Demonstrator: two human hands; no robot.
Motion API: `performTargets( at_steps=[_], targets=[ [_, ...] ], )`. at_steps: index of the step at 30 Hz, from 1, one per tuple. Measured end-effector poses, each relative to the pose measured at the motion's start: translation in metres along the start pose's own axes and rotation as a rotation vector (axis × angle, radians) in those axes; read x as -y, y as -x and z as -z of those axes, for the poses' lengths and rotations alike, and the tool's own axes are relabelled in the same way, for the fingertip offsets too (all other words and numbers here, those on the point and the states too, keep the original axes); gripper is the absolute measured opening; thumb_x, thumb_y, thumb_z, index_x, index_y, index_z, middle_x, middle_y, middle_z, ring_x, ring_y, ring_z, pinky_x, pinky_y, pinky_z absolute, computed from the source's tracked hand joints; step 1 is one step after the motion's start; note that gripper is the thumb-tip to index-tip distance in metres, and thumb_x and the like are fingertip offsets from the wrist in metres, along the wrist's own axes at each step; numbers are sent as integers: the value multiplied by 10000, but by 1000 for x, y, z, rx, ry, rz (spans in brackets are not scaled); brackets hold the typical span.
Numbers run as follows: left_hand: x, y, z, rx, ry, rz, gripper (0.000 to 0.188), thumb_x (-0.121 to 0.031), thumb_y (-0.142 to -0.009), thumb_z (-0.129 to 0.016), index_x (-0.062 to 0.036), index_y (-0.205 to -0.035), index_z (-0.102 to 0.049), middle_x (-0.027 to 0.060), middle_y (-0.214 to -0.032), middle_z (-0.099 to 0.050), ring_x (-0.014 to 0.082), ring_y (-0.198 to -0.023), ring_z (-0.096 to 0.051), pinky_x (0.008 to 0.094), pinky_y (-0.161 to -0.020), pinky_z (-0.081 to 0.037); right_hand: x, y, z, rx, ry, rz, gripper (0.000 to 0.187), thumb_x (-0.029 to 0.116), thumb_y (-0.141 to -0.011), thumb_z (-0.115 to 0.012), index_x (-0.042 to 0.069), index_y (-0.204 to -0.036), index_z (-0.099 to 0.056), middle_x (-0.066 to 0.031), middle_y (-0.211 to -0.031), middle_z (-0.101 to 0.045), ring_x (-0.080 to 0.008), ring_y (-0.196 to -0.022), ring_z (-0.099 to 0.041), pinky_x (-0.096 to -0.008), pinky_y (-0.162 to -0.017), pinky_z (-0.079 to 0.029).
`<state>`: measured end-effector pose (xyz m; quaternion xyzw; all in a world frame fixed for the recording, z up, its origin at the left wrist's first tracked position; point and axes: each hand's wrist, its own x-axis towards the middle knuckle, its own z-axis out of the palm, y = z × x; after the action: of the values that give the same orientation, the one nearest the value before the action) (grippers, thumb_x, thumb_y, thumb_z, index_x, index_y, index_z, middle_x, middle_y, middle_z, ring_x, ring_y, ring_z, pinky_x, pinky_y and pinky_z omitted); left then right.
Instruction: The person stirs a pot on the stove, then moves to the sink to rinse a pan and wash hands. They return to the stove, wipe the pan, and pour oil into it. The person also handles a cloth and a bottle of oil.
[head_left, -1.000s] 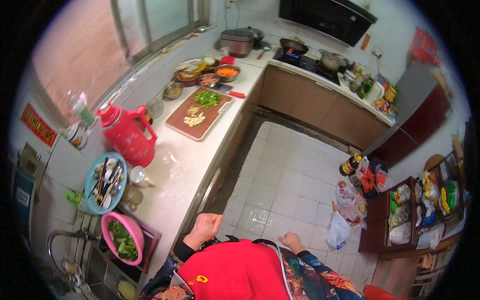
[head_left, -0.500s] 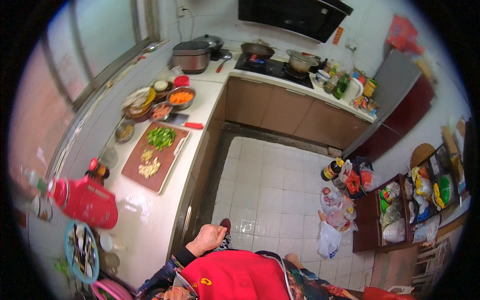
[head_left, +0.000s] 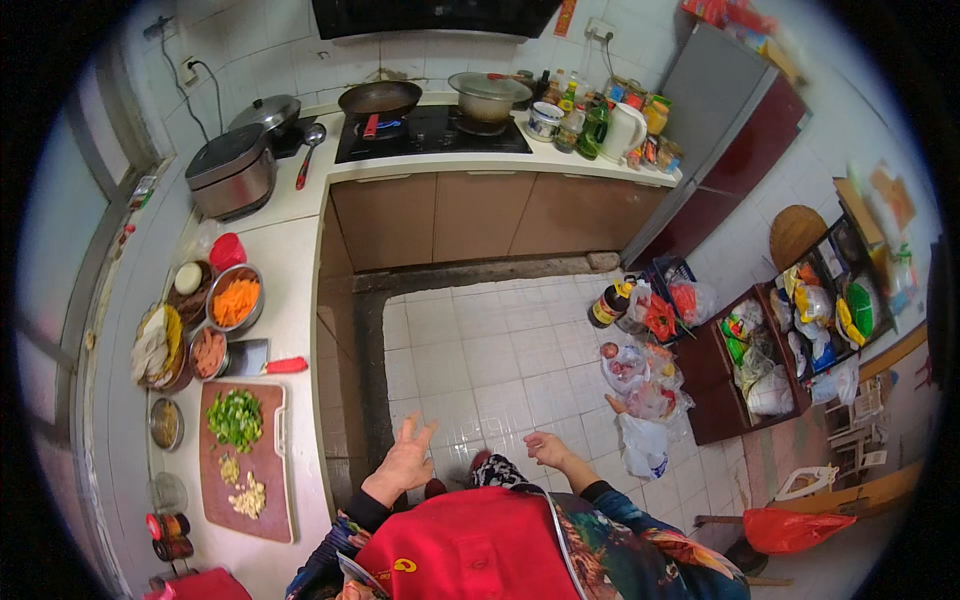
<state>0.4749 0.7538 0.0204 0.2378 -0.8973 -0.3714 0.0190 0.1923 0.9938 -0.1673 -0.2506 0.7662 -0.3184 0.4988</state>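
Observation:
My left hand (head_left: 403, 462) is held out over the floor beside the left counter's edge, fingers spread and nothing in it. Lower right of centre, my right hand (head_left: 548, 449) hovers in front of me with loosely bent fingers and holds nothing. On the counter left of my hands lies a brown cutting board (head_left: 220, 490) bearing chopped green vegetable (head_left: 235, 419) and chopped pale bits (head_left: 248, 497). Behind it rest a cleaver with a red handle (head_left: 287, 366), a bowl of shredded carrot (head_left: 237, 302) and a bowl of pink meat (head_left: 209, 353).
Ahead, a black wok (head_left: 379, 98) sits over a blue flame on the hob (head_left: 420, 143), beside a lidded pot (head_left: 487, 100). A ladle (head_left: 311, 150) lies near the rice cooker (head_left: 231, 170). Plastic bags (head_left: 642, 445) and a dark bottle (head_left: 610, 304) stand on the right floor.
The view has turned rightward toward the hob, so the counter sits further left. My left hand has unfolded from a loose curl, and my right hand has come up and forward.

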Motion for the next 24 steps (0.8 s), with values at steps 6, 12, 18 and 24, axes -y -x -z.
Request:
performTargets(
  at_steps=[6,12,18,24],
  targets=[
    [21,-95,22,118,73,33,642,-75,-733,-626,-100,-1335,-406,255,-1415,-210,465,-1219,-373,436,-1000,-387,-58,-55,57,329,419,-221,256,141,-796,-543,45,-1021,-617,-149,-847,-650,-248,-712,-652,-377,-557,-522],
    [66,-175,53,82,-152,341,536,-168,-744,-627,-53,-1246,-480,305,-1365,-276,473,-1193,-405,479,-940,-432,-98,-154,166,478,861,-143,194,170,-889,-484,39,-931,-620,-98,-930,-654,-259,-795,-649,-389,-666,-523],
    [59,-280,110,-121,-96,217,534,-149,-740,-651,-12,-1229,-482,310,-1341,-313,458,-1184,-415,459,-961,-412,-18,-298,249,215,234,-571,237,180,-892,-468,53,-1057,-581,-82,-952,-668,-268,-767,-664,-380,-596,-544],
    [78,-360,180,-381,8,285,646,-115,-766,-645,4,-1334,-361,305,-1359,-290,446,-1262,-319,433,-1043,-324,180,-402,270,174,228,-301,314,103,-824,-557,70,-1136,-556,-112,-951,-640,-252,-807,-654,-413,-619,-539]
  ],
)
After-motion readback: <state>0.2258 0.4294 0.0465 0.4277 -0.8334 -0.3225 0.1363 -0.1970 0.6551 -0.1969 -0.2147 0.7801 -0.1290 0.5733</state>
